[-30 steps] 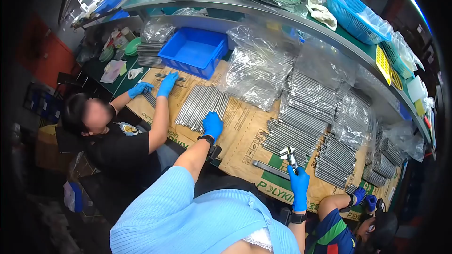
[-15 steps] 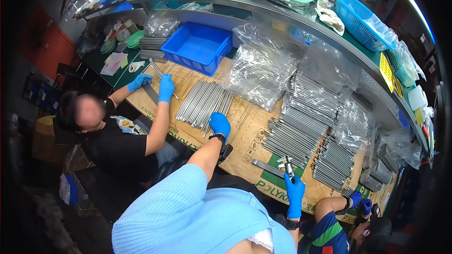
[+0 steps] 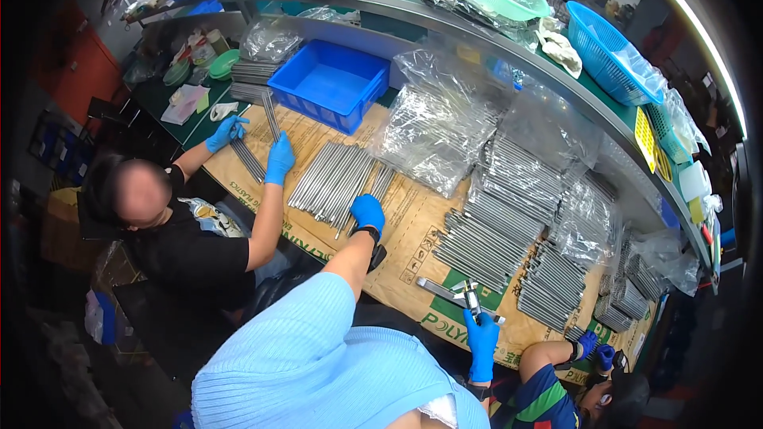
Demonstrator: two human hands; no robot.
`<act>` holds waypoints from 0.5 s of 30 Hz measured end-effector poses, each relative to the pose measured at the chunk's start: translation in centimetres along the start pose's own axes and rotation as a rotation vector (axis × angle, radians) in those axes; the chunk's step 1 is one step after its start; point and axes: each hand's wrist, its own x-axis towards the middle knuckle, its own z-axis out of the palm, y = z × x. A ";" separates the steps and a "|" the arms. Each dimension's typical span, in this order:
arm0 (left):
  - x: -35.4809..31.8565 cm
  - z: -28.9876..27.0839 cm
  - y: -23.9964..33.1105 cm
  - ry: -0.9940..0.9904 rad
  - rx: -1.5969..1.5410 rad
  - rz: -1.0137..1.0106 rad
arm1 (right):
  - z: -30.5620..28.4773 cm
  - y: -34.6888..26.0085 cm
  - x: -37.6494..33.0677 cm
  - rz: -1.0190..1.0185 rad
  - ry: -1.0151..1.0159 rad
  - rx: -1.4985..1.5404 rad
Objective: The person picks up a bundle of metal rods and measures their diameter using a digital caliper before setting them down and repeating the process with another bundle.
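Observation:
My left hand (image 3: pixel 368 214) is curled around the near ends of a few grey metal rods (image 3: pixel 384 181), at the right side of a row of similar rods (image 3: pixel 332 180) on brown paper. Its fingertips are partly hidden. Within my right hand (image 3: pixel 482 343), a digital caliper (image 3: pixel 471 299) points away from me, gripped near its lower part. A long, flat grey metal piece (image 3: pixel 437 289) lies on the paper beneath the caliper jaws. Both my hands wear blue gloves.
A blue bin (image 3: pixel 343 103) stands behind the rods. Plastic bags (image 3: pixel 437 131) cover part of the right-hand rod stacks (image 3: pixel 485 242). At left, a co-worker's gloved hands (image 3: pixel 280 160) hold rods; another person (image 3: pixel 548 397) works at lower right. A shelf (image 3: pixel 445 14) with baskets overhangs the back.
A few rods by my left hand now stand slightly apart from the row's right side. My right hand and caliper are still together. The left co-worker's rods have tilted more upright.

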 end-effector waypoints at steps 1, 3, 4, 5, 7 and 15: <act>-0.3 -0.3 -0.8 -0.005 0.001 -0.008 | -0.1 0.0 -0.3 -0.002 -0.008 -0.004; -0.1 -1.4 -2.4 -0.076 -0.113 0.090 | -0.1 -0.6 -0.2 -0.017 -0.040 -0.047; -0.1 -2.0 -3.3 -0.109 -0.170 0.139 | 0.0 -1.0 0.0 -0.026 -0.055 -0.066; -0.4 -2.6 -4.5 -0.107 -0.167 0.127 | 0.0 -1.3 0.3 -0.033 -0.065 -0.066; -2.0 -5.7 -5.4 -0.640 -0.866 -0.095 | -0.3 -1.2 1.0 -0.025 -0.153 0.087; -8.8 -8.3 -9.5 -1.239 -1.732 -0.331 | 2.3 -8.6 5.9 -0.141 -0.335 0.448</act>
